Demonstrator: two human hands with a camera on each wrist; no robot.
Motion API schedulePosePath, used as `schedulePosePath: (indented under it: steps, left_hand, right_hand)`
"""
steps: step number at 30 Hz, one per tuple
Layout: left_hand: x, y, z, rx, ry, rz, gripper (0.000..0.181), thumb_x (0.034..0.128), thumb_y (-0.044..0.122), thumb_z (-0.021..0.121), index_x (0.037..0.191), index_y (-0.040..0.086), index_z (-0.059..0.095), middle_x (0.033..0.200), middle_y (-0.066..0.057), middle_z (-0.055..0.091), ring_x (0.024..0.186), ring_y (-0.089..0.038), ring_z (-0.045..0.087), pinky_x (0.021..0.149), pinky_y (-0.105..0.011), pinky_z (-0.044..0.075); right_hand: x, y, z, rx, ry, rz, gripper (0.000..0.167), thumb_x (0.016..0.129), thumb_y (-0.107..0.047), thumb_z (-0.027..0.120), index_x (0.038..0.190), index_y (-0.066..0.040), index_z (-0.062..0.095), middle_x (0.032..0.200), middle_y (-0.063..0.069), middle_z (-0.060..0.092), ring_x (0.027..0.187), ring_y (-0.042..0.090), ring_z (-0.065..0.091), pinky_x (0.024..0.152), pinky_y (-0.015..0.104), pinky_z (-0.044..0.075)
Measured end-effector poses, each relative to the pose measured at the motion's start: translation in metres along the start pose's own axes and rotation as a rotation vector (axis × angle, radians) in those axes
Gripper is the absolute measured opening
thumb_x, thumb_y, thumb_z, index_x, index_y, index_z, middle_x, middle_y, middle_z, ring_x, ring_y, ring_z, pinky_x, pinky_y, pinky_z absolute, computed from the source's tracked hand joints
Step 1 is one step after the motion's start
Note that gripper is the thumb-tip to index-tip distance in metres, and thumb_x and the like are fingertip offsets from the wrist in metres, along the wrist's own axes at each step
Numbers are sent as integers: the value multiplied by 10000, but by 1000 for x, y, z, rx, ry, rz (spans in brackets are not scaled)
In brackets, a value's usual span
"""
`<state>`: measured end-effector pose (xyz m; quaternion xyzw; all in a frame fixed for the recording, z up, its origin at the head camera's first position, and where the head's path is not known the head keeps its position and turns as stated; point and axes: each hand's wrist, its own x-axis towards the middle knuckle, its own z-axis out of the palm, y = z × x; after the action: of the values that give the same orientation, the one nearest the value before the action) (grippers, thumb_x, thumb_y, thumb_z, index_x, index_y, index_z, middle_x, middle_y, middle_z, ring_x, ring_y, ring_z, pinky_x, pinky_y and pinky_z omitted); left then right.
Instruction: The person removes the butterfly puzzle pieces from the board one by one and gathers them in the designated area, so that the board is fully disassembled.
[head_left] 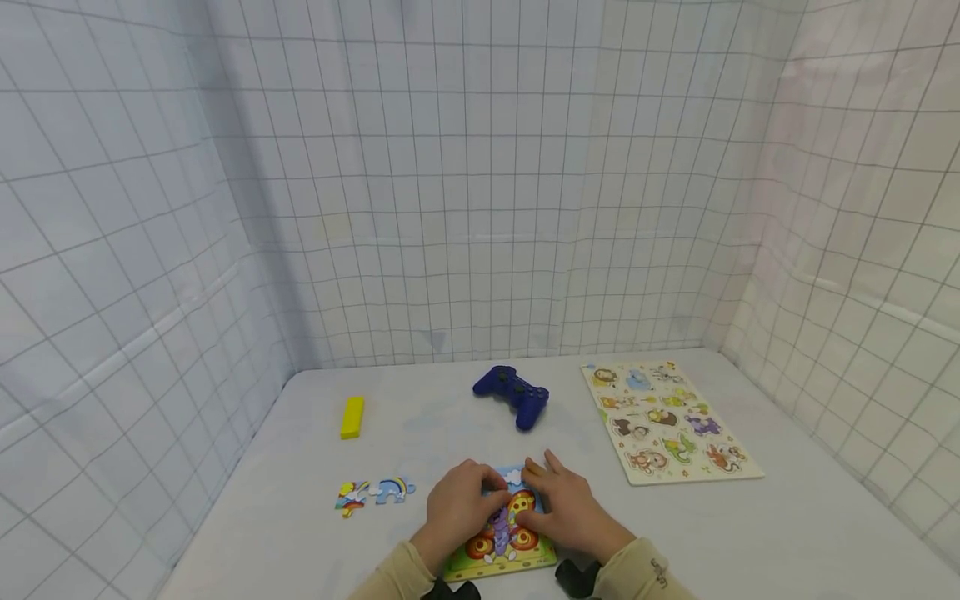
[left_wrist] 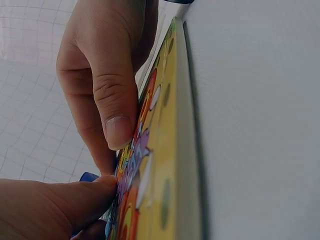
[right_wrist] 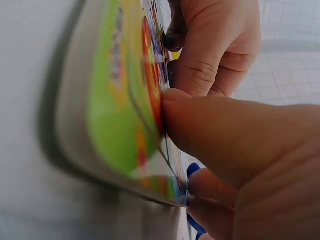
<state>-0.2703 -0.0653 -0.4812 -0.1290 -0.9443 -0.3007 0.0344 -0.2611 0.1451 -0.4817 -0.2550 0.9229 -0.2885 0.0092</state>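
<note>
A small jigsaw puzzle board (head_left: 501,565) with a cartoon butterfly picture lies flat on the table between the two hands. My left hand (head_left: 459,504) touches its upper left part with bent fingers and thumb. Whether a piece is pinched there is hidden. On the right side, my right hand (head_left: 570,510) rests its thumb on the orange wing, its other fingers spread near the top edge. In the left wrist view both thumbs meet the picture's surface, the left thumb (left_wrist: 95,192) below the right. The right wrist view shows the board's pale edge (right_wrist: 75,125) on the table.
Two loose or joined rainbow puzzle pieces (head_left: 392,490) lie to the left. A yellow block (head_left: 352,417) stands farther back. Behind the board is a blue game controller (head_left: 513,395); a larger animal puzzle board (head_left: 667,425) lies right. Gridded white curtains (head_left: 450,183) enclose the table.
</note>
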Motion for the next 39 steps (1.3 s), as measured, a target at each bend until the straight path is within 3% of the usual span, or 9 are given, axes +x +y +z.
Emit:
schedulePosePath:
  steps: [13, 24, 28, 32, 39]
  left_hand:
    - [0, 0, 1, 0, 19, 18, 152, 863, 425, 819, 900, 287, 766, 904, 91, 627, 768, -85, 580, 655, -336, 495]
    - [-1, 1, -2, 10, 51, -18, 131, 866, 400, 823, 905, 301, 746, 936, 102, 612, 854, -93, 584, 723, -357, 508]
    - [-4, -1, -9, -12, 53, -15, 127, 876, 400, 813, 920, 300, 747, 957, 96, 622, 887, -99, 598, 749, -366, 521]
    - [-8, -8, -22, -35, 77, -23, 108, 892, 394, 799, 929, 305, 751, 966, 90, 626, 824, -82, 571, 681, -312, 487]
    - [-15, -40, -53, -30, 237, -62, 101, 891, 337, 811, 970, 288, 770, 1013, 95, 670, 839, -83, 563, 684, -284, 463]
  right_hand:
    - [-1, -5, -2, 6, -30, 34, 688, 939, -448, 720, 1447, -9, 566, 1566, 208, 461, 1505, 539, 238, 1081, 762, 292]
    - [-2, -3, 0, 38, -12, 44, 801, 925, -466, 738, 1510, 11, 471, 1570, 224, 445, 1504, 542, 234, 1079, 760, 296]
    - [-1, -3, 1, 24, -22, 58, 803, 922, -494, 735, 1505, -1, 485, 1572, 206, 451, 1508, 533, 233, 1077, 762, 298]
    - [0, -3, 0, 5, -33, 83, 806, 915, -514, 733, 1506, -21, 493, 1577, 182, 454, 1515, 524, 225, 1089, 754, 290]
    - [0, -1, -1, -19, -57, 129, 795, 907, -556, 718, 1497, -60, 522, 1594, 139, 446, 1534, 520, 164, 1130, 734, 232]
